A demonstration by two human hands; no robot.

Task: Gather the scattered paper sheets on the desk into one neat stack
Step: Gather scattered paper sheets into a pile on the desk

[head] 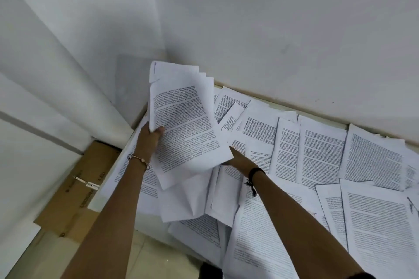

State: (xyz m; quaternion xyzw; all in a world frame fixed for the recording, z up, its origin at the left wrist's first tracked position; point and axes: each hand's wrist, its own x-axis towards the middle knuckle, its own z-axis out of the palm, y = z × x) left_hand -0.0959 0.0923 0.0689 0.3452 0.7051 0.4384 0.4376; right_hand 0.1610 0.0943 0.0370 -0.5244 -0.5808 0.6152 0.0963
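Bundle: I see left hand fingers pinch its edge, lifting it to add sheets.
Right hand: reaches under; fingers hidden, I cannot tell.

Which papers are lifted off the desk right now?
The bundle that the left hand grips by its edge; all other sheets lie flat and scattered.
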